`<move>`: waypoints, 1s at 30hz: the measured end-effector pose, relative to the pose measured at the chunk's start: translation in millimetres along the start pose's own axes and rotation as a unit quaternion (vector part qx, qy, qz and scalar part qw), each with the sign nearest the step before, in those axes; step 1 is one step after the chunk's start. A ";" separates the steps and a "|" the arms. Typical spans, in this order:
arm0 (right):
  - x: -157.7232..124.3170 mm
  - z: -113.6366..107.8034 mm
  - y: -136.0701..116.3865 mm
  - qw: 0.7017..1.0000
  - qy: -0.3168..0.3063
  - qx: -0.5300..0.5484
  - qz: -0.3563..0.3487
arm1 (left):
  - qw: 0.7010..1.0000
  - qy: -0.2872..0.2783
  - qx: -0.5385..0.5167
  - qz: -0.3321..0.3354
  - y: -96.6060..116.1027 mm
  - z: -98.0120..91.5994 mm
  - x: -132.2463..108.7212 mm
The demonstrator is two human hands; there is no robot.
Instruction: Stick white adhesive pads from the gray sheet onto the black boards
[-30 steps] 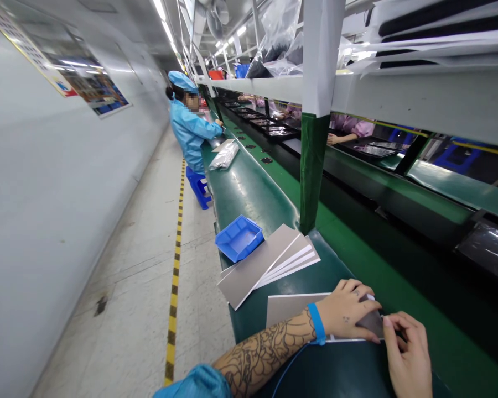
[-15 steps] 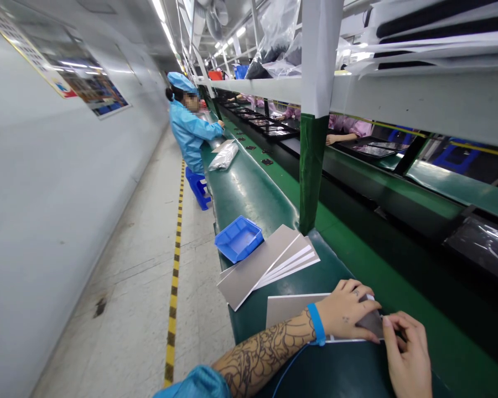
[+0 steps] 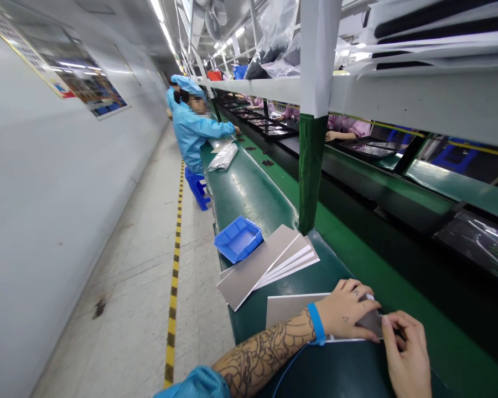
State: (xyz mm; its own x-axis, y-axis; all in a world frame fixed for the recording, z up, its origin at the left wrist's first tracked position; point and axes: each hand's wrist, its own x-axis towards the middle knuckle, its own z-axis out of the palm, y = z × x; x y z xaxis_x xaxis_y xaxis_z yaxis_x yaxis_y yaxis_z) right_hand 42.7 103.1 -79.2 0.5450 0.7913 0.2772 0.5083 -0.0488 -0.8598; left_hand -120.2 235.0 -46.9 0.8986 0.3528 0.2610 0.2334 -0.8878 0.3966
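A flat grey sheet with white edges (image 3: 292, 308) lies on the green bench top in front of me. My left hand (image 3: 351, 312) rests on its right part, palm down with the fingers spread. A blue band with a thin cord circles that wrist. At the sheet's right end, my right hand (image 3: 406, 345) pinches thumb and forefinger together. A tiny pale bit shows at those fingertips, too small to name. Further up the bench, several similar grey sheets (image 3: 259, 265) lie fanned out, touching a blue plastic bin (image 3: 238, 240).
A green-wrapped post (image 3: 311, 171) rises beyond the sheets. To the right runs a conveyor with trays (image 3: 481, 237), under a white shelf (image 3: 419, 99). A clear plastic bag (image 3: 223, 157) lies farther along the bench, near a seated co-worker in blue (image 3: 195, 135).
Both my hands stay almost where they were. The co-worker in blue has leaned and reached toward the conveyor, and another person shows behind. The near tray has shifted slightly left.
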 end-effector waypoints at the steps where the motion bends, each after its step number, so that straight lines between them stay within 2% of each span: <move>1: 0.0 0.1 0.2 1.000 0.001 0.000 0.000 | 1.000 -0.001 0.001 0.000 -0.3 0.3 0.1; 24: -1.3 -0.4 -0.6 1.000 0.008 0.005 -0.001 | 1.000 0.001 -0.001 -0.001 0.3 2.5 0.3; 30: 1.9 3.9 -0.3 1.000 0.014 0.012 -0.006 | 1.000 0.000 -0.014 0.006 -7.4 5.3 0.3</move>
State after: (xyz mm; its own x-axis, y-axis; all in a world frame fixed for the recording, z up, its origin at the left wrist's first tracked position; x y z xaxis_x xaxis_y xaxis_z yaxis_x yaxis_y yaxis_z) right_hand 40.9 107.0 -80.1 0.5573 0.7742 0.3001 0.5001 -0.0244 -0.8657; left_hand -119.6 240.1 -54.4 0.9010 0.3423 0.2666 0.2123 -0.8837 0.4172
